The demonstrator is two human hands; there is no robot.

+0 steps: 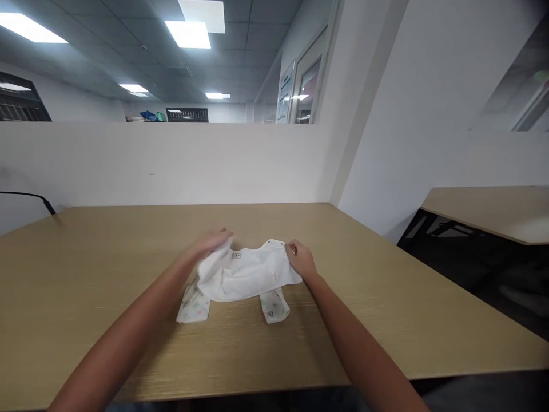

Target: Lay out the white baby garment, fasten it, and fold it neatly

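Note:
A small white baby shirt (246, 274) lies on the wooden table in front of me, its plain inner side showing and a small printed label near the neckline. Two sleeves with a pale coloured print stick out below it towards me, the left sleeve (194, 304) and the right sleeve (274, 306). My left hand (214, 240) grips the shirt's upper left corner, which is lifted a little off the table. At the upper right corner, my right hand (301, 258) has its fingers curled round the cloth edge.
The table (107, 246) runs back to a low white partition (206, 163). A black cable (48, 205) comes in at the far left. To the right, beyond a white wall, stands a second table (493, 212) with dark legs.

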